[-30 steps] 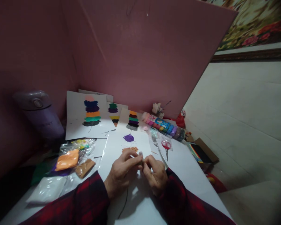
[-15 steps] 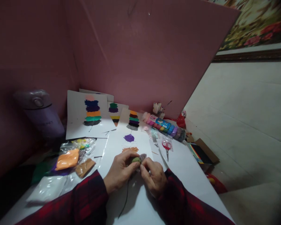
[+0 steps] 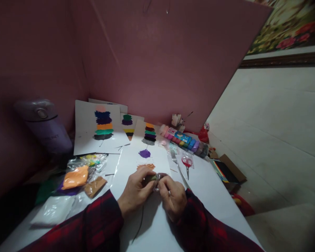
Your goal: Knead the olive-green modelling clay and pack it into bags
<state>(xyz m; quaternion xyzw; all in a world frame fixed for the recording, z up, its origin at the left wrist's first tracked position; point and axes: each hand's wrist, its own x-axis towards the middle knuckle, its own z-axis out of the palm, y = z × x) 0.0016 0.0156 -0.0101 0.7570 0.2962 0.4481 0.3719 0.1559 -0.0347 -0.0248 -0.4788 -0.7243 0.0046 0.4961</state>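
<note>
Close together over the white paper, both my hands work at a small clear bag (image 3: 156,179) with an olive-green lump in it. My left hand (image 3: 135,189) pinches the green part between thumb and fingers. My right hand (image 3: 174,196) grips the bag's clear end with fingers curled in. Most of the bag is hidden behind my fingers. Beneath the hands a thin dark strip (image 3: 139,225) lies on the table. Ahead of them is a paper sheet (image 3: 126,164) with a purple patch (image 3: 144,153) and an orange patch (image 3: 146,166).
To the left lie bags with an orange block (image 3: 75,177), a brown block (image 3: 95,187) and a white block (image 3: 53,211). A purple bottle (image 3: 48,131) stands behind. On the right are a fork (image 3: 174,158), red-handled scissors (image 3: 187,162) and a pack of coloured clay (image 3: 183,140).
My right hand has turned slightly and shifted its grip at the bag's clear end. Less of the green lump shows between my fingers. My left hand stays nearly in place.
</note>
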